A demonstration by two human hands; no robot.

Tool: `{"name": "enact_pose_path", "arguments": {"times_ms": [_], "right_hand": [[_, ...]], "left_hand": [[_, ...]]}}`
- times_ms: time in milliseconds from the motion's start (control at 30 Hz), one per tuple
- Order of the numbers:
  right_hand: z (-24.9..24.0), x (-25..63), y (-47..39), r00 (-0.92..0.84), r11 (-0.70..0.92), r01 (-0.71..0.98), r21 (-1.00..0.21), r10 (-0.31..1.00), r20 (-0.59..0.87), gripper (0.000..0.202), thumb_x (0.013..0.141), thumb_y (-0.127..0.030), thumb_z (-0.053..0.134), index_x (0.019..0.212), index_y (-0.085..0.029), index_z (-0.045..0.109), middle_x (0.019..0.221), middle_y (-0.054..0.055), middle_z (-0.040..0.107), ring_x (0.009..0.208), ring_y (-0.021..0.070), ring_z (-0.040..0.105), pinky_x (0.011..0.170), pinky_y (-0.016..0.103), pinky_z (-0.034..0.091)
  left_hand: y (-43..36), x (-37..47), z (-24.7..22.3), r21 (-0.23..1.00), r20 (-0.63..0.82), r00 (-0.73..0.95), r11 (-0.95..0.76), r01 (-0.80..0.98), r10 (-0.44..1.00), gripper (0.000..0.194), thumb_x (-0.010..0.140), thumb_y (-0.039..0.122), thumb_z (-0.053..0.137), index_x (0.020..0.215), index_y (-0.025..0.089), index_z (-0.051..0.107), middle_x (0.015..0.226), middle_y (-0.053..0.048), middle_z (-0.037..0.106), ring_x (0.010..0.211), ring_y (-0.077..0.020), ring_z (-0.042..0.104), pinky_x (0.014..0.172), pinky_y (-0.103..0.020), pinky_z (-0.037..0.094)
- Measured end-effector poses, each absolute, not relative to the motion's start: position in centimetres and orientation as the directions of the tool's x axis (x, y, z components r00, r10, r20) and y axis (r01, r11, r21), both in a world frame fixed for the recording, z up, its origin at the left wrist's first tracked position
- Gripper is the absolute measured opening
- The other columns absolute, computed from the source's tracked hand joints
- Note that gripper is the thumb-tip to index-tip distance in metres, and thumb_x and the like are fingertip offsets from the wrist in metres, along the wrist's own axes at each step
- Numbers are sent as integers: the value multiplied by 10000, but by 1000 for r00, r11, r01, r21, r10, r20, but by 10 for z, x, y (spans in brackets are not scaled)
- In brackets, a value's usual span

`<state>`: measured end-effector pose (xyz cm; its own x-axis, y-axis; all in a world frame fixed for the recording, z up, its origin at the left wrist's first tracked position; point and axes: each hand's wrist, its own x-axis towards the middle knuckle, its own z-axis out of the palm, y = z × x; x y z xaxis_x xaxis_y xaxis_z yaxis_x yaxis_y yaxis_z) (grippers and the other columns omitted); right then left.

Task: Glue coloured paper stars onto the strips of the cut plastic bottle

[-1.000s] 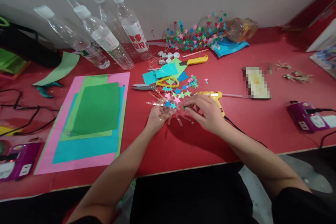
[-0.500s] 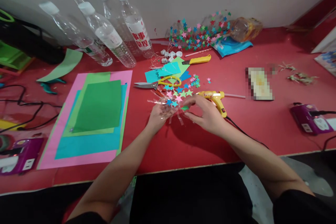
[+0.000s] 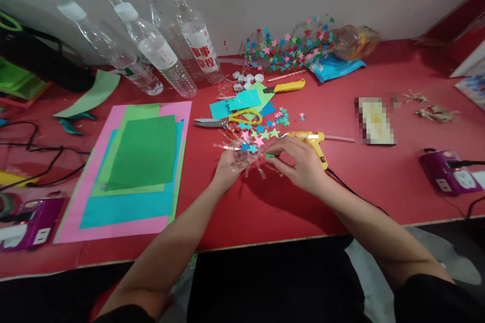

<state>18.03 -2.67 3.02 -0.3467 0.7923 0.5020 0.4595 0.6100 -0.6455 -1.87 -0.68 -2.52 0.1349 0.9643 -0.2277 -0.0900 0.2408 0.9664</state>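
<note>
My left hand (image 3: 232, 164) is closed around a clear plastic piece cut into thin strips (image 3: 261, 172) that splay outward, probably part of a bottle. Paper stars in pink, blue and light green sit at the strip ends, among them a pink star (image 3: 259, 141) and a blue star (image 3: 244, 147). A green paper star (image 3: 269, 155) is pinched between thumb and fingers of my right hand (image 3: 301, 161), right beside the strips. Behind that hand lies a yellow glue gun (image 3: 316, 145) with a glue stick in its back. Yellow-handled scissors (image 3: 244, 117) rest just beyond the strips.
Coloured paper sheets (image 3: 142, 154) are stacked at left. Several clear bottles (image 3: 159, 55) stand behind them. A yellow utility knife (image 3: 290, 86), loose small stars (image 3: 282, 116), a star-covered strip piece (image 3: 288, 50), a blue packet (image 3: 333, 66), a blurred-out phone (image 3: 377, 121) and purple power adapters (image 3: 441, 171) surround the work.
The thumb and fingers of my right hand have come closer together on the green star. My left hand and the plastic piece have hardly moved.
</note>
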Motion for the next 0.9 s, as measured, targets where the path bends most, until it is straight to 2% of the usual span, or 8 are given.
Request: {"name": "enact_pose_path", "arguments": {"times_ms": [133,267,567,667,767,900], "right_hand": [[27,181,-26,-364,691,503,-518,714,598,81,906,-208,599,944,-178,665,874,50,739,835,159,676,758,302,505],[27,182,-26,-369,701,557,-446,689,623,114,916,-241,585,968,-208,680,900,44,759,865,177,693,776,331,508],[32,183,-27,-397,742,519,-425,649,649,144,908,-215,571,933,-219,712,874,52,758,815,190,695,725,344,494],[32,184,-27,-405,734,516,-441,663,630,165,917,-222,550,924,-237,713,881,41,758,826,186,695,733,349,495],[32,183,-28,-408,744,532,-403,643,648,159,921,-214,542,920,-229,701,877,37,759,820,177,694,728,340,498],[33,182,-30,-399,739,518,-431,654,643,142,902,-193,575,1012,-207,664,957,54,755,900,186,690,784,343,518]], "left_hand": [[-8,-17,-19,968,-229,131,240,-70,964,457,560,393,865,873,162,625,917,-89,746,879,-260,718,868,-402,569],[-9,-16,-19,963,-242,154,257,-86,958,460,561,408,866,861,164,618,968,-101,746,873,-257,721,888,-409,563],[-8,-16,-20,956,-260,150,276,-98,954,493,528,370,880,887,168,609,925,-93,749,887,-260,718,886,-415,561],[-10,-15,-15,960,-247,159,264,-90,956,455,562,380,865,882,172,617,977,-101,746,896,-260,717,893,-413,559],[-10,-14,-12,967,-235,174,248,-59,956,426,589,405,848,862,165,625,998,-104,743,903,-258,716,910,-406,552],[-9,-14,-14,966,-228,181,246,-84,957,511,515,408,880,885,173,618,957,-91,748,887,-262,720,891,-417,562]]}}
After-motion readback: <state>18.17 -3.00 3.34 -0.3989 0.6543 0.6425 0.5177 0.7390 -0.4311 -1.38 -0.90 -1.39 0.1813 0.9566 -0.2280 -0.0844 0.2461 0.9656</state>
